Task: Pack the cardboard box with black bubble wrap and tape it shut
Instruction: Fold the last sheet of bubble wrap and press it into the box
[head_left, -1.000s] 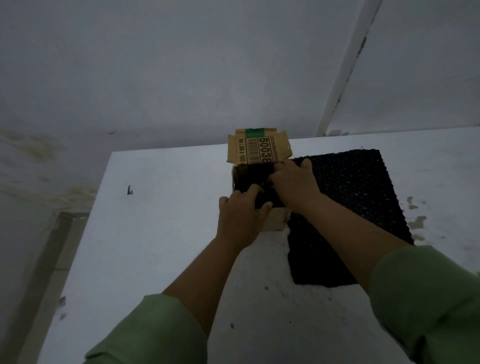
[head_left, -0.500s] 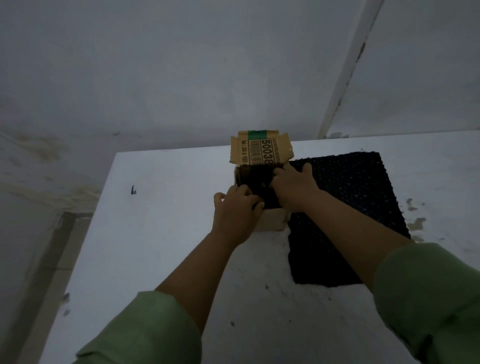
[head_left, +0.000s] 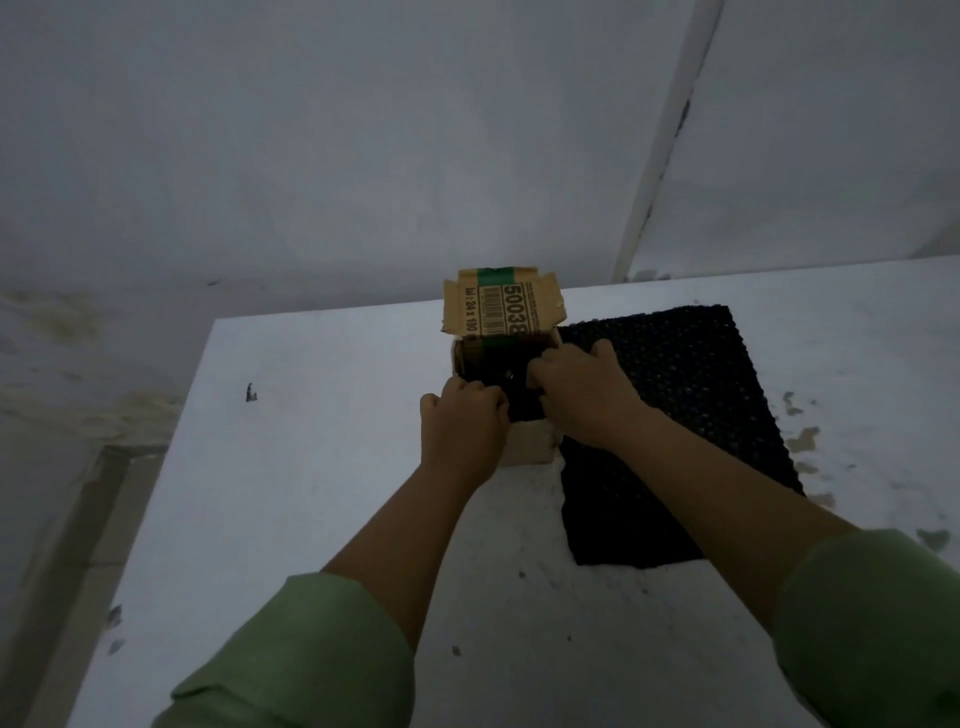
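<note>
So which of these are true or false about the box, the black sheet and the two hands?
1. The cardboard box has its far flap standing open. True.
2. The black bubble wrap sheet lies left of the box. False: it lies to the right.
3. Both hands, left hand and right hand, are at the box's opening. True.
4. The box is taped shut. False: it is open, with dark material inside.

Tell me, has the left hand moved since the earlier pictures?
Yes. The left hand has moved forward along the cardboard box, from its near wall toward the open top, its fingers now curled over the rim.
</note>
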